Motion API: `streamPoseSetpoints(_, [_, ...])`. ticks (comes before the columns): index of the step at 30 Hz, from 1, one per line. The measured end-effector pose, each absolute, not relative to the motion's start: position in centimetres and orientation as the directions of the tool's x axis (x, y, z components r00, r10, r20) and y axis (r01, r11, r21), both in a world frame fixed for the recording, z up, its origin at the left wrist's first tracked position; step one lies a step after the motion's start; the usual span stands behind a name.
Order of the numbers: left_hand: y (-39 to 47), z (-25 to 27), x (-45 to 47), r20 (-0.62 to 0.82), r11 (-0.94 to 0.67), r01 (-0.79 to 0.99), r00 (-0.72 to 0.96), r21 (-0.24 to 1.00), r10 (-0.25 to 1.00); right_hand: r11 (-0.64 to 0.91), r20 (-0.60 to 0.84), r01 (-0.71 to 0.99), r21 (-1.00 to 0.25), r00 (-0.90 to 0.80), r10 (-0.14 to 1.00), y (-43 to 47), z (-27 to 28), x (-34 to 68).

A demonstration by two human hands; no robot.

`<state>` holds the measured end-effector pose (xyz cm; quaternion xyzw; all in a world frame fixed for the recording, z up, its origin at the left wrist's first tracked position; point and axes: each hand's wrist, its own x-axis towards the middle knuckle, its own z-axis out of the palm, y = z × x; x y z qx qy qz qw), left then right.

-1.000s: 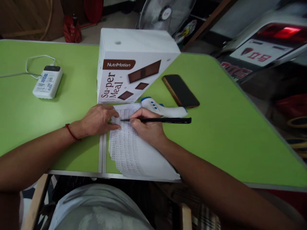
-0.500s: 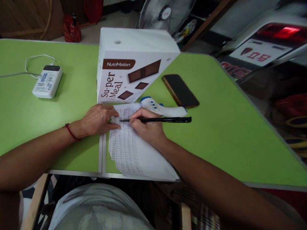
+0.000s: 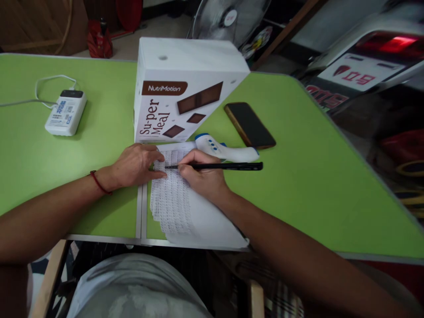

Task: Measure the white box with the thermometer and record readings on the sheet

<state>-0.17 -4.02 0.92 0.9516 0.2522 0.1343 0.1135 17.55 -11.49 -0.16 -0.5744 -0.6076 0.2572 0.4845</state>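
Observation:
Covered in rows of small handwriting, the paper sheets lie fanned near the table's front edge. My right hand is closed around a black pen, whose tip meets the writing at the upper left. My left hand rests at the paper's left edge. Its thumb and fingers are apart, with the pen tip just right of the gap, and it holds nothing. Just beyond the paper stands a white box marked "NutriMotion". A white and blue infrared thermometer lies beyond my right hand.
A phone lies right of the box on the green table. At the left is a white power bank with cables attached. A fan and a vehicle with a red tail light stand beyond the table.
The pen's back end has shifted very slightly left and the right hand has moved a little with it. The left hand stays in place.

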Motion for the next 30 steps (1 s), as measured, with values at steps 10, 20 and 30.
streamPoseSetpoints(10, [-4.07,0.93,-0.20,0.206,-0.849,0.449,0.835,0.279,0.510,0.185,0.282,0.447,-0.875,0.161,0.946,-11.50,-0.24,17.65])
streamPoseSetpoints(20, [-4.08,1.02,-0.20,0.192,-0.847,0.454,0.837,0.278,0.512,0.201,0.289,0.451,-0.869,0.135,0.948,-11.54,-0.32,17.86])
streamPoseSetpoints(30, [-4.05,1.01,-0.22,0.207,-0.852,0.443,0.839,0.279,0.503,0.186,0.289,0.476,-0.860,0.151,0.945,-11.62,-0.15,17.80])
